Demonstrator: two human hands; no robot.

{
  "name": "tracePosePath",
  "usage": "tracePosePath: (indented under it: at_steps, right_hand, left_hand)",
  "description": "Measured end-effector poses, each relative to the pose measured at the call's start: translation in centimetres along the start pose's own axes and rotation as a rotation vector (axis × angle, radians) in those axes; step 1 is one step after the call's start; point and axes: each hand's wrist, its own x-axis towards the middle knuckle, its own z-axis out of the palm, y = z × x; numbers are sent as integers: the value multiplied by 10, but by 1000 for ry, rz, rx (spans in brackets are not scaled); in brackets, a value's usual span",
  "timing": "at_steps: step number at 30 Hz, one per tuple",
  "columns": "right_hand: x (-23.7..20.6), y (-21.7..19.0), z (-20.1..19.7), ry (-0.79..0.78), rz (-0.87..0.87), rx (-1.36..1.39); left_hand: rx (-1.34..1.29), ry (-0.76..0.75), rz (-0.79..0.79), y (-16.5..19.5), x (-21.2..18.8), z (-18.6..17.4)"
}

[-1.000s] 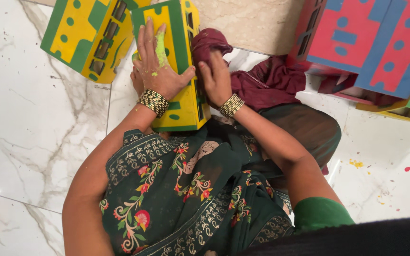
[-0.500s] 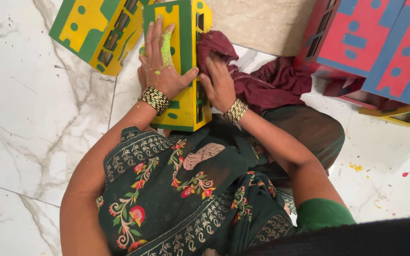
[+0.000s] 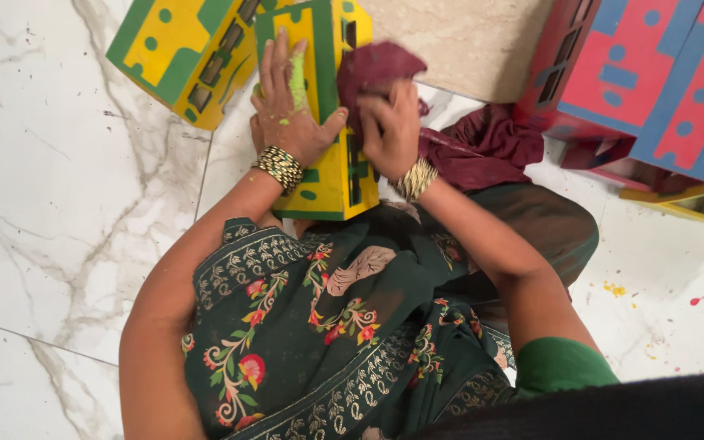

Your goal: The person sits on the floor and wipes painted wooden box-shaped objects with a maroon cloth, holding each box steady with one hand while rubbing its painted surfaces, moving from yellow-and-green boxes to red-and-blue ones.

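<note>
Left hand (image 3: 291,122) grip: flat and open, palm pressed on the top face of the yellow-and-green box (image 3: 323,175), fingers spread toward the far end, thumb hooked over the right edge. Green paint smear on one finger. Gold bangle at that wrist. Nothing clasped, just pinning the box down.

Box sits on the person's lap over the green floral dress (image 3: 319,326), far end out over the white marble floor (image 3: 50,187). Long axis runs away from the body, near end at the lap, far end pointing up-frame. Green border and dots on yellow; dark slots along the right side face. Cannot tell if anything is inside.

Further left and up-frame, second yellow-and-green box (image 3: 177,53) lies tilted on the floor, slotted side facing right, just beside the held box.

Right hand (image 3: 389,130) grip: fingers curled closed around a bunched maroon cloth (image 3: 372,69), wad pressed against the box's right side near the top. Gold bangle here too. The rest of the cloth trails right in a heap on the floor and lap.

Far right: red-and-blue box (image 3: 645,73) on the floor, well apart from the hands, with more coloured pieces under it at the frame edge. Paint specks on the floor below it.
</note>
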Motion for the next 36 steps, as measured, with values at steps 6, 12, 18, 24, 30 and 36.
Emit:
tracePosePath:
  at_steps: [6,12,18,24,30,36]
  right_hand:
    - [57,51,26,47,16,115]
    - [-25,37,12,-108,165,166]
    - [-104,-6,-23,-290,99,219]
    - [-87,-5,-19,-230,65,222]
    - [-91,18,2,-69,127,231]
    - [-96,78,20,-135,297,185]
  left_hand:
    - [35,-39,-22,6,-1,5]
    - [43,-35,-25,7,1,6]
    - [35,-18,-16,8,0,7]
    - [25,4,-4,-1,3,10]
    - [27,-9,-22,-6,1,13]
    - [34,16,14,-3,4,14]
